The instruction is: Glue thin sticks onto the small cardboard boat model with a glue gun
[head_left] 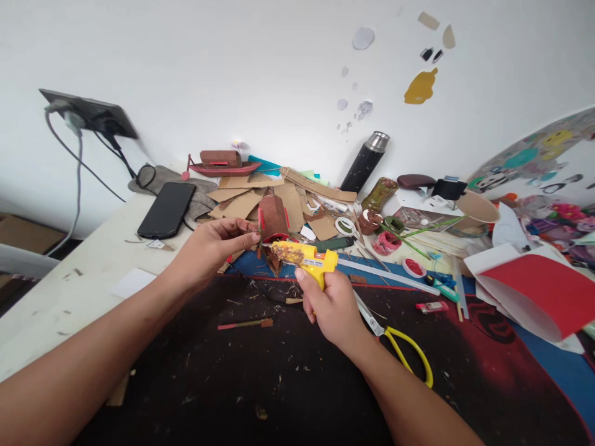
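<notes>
My right hand is wrapped round the handle of a yellow hot glue gun, and a long clear glue stick juts from its back end. The gun's nozzle points left, close to the fingertips of my left hand. Those fingers are pinched at the edge of a small model boat with a brown curved roof and red trim, seen end-on. Its lower part is partly hidden by the gun. On the dark mat lies a thin reddish stick. Yellow-handled scissors rest beside my right wrist.
Cardboard scraps pile up behind my hands, with another model boat at the back. A phone lies at left. A black flask leans near the wall, beside paint jars. Red paper is at right.
</notes>
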